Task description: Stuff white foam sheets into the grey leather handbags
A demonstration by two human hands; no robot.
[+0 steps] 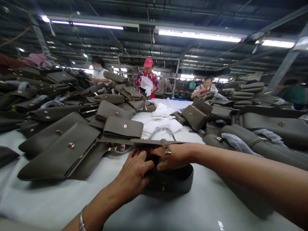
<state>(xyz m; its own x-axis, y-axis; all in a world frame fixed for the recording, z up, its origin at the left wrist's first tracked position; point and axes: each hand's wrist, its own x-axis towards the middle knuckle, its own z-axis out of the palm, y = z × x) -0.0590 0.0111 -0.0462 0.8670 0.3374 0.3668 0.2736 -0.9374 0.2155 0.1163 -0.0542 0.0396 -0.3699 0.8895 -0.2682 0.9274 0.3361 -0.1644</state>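
A dark olive handbag [173, 181] stands on the pale table [48, 199] right in front of me, its flap [149, 141] lifted level with a gold clasp [166, 147] at the edge. My left hand [134, 175] reaches into the bag's mouth with fingers curled on its rim. My right hand [174, 155] grips the raised flap from the right, thumb under, fingers hidden inside.
Piles of the same olive handbags [64, 150] cover the left, back and right [264, 128] of the table. White paper sheets [163, 123] lie in the middle. Three other people [148, 77] work at the far side.
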